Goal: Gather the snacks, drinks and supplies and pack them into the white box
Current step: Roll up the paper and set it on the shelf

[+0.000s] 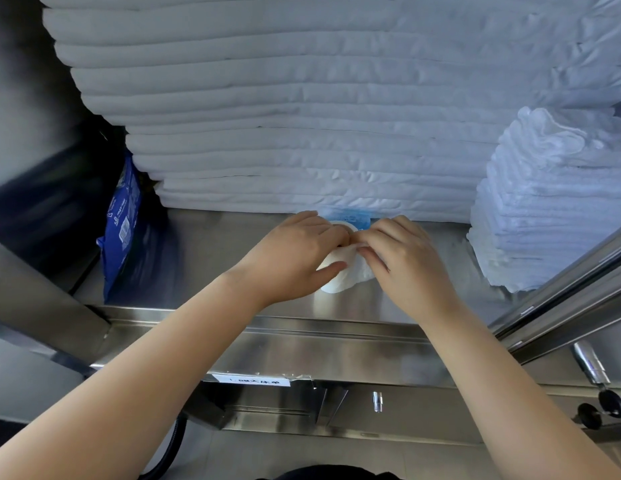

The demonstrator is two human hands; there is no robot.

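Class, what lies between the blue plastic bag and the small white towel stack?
Head view: left hand and right hand holding a white paper roll.

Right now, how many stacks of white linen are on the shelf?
2: a tall sheet stack at the back, and a smaller towel stack at right. Others may lie out of frame.

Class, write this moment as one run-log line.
phase: gathering; left hand: holds white roll; right hand: pinches roll; surface: steel shelf; white box: unseen
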